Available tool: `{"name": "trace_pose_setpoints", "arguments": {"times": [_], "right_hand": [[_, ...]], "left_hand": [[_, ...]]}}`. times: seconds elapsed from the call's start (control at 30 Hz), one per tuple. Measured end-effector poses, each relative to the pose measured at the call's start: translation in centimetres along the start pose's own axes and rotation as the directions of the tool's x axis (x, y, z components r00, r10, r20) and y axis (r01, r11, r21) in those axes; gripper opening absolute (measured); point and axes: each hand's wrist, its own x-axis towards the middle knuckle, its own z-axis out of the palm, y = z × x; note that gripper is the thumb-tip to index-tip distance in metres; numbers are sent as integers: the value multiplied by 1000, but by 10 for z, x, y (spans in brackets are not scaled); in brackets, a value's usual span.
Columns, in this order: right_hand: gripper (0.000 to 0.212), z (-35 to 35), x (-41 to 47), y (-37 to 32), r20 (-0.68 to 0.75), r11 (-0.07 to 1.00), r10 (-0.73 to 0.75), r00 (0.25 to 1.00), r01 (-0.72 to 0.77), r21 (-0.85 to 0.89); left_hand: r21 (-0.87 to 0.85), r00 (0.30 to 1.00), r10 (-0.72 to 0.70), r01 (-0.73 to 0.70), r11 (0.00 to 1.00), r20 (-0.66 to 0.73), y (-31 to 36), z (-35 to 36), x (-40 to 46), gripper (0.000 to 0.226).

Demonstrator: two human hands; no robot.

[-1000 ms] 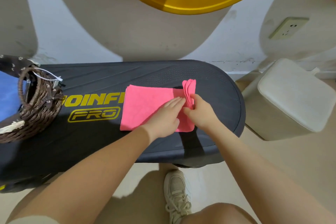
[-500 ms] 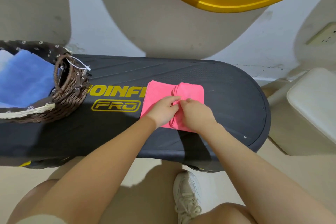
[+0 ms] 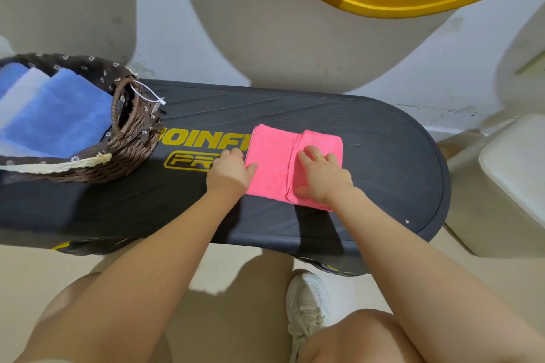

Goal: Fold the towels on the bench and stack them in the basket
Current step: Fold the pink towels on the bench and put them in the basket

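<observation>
We see a long black oval bench (image 3: 368, 132) with yellow lettering running from 9 o'clock to 3 o'clock across the view. At 9 o'clock on it stands a brown woven wicker basket (image 3: 134, 138) with a dark flowered lining, and inside it lie folded blue towels (image 3: 59, 115), stacked and overlapping. At 3 o'clock, off the bench, stands a cream box-shaped bin (image 3: 513, 174). At 6 o'clock a white sneaker (image 3: 306, 303) rests on the pale floor.

Near the middle of the bench, between the hands, lies the bright pink cloth towel (image 3: 271, 162), its right part doubled over into a thicker layer. Our left hand (image 3: 228, 174) sits at the towel's 9 o'clock edge, fingers curled down at that edge and thumb lying on the cloth; we cannot tell whether it pinches the fabric. Our right hand (image 3: 321, 177) presses on the folded layer with fingers relaxed and slightly spread, a thin gold ring (image 3: 318, 157) on 1 finger.
</observation>
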Motion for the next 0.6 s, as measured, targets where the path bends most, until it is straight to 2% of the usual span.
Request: {"name": "trace_pose_setpoints", "arguments": {"times": [0.1,0.23,0.33,0.4,0.47,0.5,0.53,0.57,0.6], "right_hand": [[75,8,1,-7,18,999,29,999,-29,-31],[74,12,3,-3,-1,997,9,1000,-9,-76],[78,8,4,4,-35,1000,-15,999,14,-27],[78,8,6,6,-38,1000,-21,999,20,-7],[70,9,6,10,-79,995,-54,995,60,74],[59,10,8,15,-119,969,-77,990,102,225],[45,10,7,21,-151,863,-84,985,148,484],[35,6,5,28,-143,633,-74,987,157,758],[32,2,2,36,-116,345,-42,992,123,931]], "left_hand": [[-134,991,-74,89,987,109,10,-2,8,41],[-231,985,-62,98,968,160,21,-5,6,35],[-490,996,42,-1,872,73,33,-10,-1,20],[-625,990,135,-74,777,50,46,-13,-13,25],[-597,967,252,-177,783,44,61,-11,-24,30],[-572,954,296,-217,791,47,68,-7,-27,32],[-553,945,323,-243,797,51,74,-3,-28,33],[-529,939,340,-265,806,48,80,3,-28,35],[-493,933,357,-290,820,46,84,9,-28,37]]}}
